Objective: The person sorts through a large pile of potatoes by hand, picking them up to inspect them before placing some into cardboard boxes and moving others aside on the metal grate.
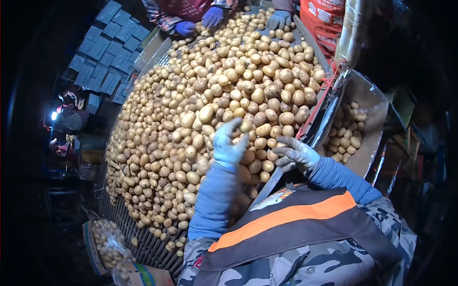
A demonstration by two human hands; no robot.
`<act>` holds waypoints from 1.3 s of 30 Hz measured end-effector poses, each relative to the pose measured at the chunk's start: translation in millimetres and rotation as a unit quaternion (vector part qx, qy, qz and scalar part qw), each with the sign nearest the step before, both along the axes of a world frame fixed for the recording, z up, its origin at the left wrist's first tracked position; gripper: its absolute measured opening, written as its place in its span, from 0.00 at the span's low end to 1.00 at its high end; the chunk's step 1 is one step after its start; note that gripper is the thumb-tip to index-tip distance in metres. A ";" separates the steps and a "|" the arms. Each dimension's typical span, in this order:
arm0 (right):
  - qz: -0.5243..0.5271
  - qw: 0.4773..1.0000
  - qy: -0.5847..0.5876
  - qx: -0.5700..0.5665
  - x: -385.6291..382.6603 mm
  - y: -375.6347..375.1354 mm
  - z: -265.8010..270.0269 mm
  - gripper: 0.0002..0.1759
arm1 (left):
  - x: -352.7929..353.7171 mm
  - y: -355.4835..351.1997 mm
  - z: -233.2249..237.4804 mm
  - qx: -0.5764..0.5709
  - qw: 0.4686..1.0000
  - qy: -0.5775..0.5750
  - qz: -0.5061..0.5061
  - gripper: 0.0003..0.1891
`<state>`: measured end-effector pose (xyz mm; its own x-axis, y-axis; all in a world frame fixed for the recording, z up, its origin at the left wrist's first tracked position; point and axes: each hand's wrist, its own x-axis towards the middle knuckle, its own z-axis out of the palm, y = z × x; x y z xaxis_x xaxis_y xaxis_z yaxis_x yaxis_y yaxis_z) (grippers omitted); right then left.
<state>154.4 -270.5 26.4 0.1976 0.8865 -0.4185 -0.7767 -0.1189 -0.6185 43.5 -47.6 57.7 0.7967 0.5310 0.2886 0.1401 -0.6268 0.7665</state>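
Note:
A large heap of small yellow potatoes [210, 100] covers a slatted sorting table [143, 243]. My left hand [229, 143], in a pale blue glove, rests on the pile with fingers spread and a potato at its fingertips. My right hand [295, 153], in a grey glove, hovers with curled fingers over the potatoes beside the table's right rail [324, 119]. Nothing shows inside either hand. Blue sleeves cover both forearms.
A cardboard box [367, 95] with several potatoes stands right of the rail. Another person's blue-gloved hands [200, 21] and a grey-gloved hand [279, 19] work at the far end. Bagged potatoes [107, 243] lie below left. Dark crates [107, 43] are stacked at upper left.

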 end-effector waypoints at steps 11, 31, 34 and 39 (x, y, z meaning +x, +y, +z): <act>-0.096 0.983 0.078 0.132 17.6 -2.8 18.5 0.34 | 1.9 5.4 -1.3 0.082 0.996 0.032 0.008 0.25; -0.587 0.800 -0.067 -0.104 -10.2 -324.8 2.9 0.22 | 10.1 36.2 -49.3 0.364 0.853 0.371 0.053 0.20; -0.671 0.732 -0.080 -0.085 -61.5 -407.8 -6.3 0.19 | 7.6 42.7 -59.0 0.386 0.853 0.349 0.049 0.19; -0.613 0.738 0.092 -0.264 -116.8 -383.6 -53.4 0.16 | 7.5 50.1 -64.6 0.372 0.861 0.346 0.031 0.19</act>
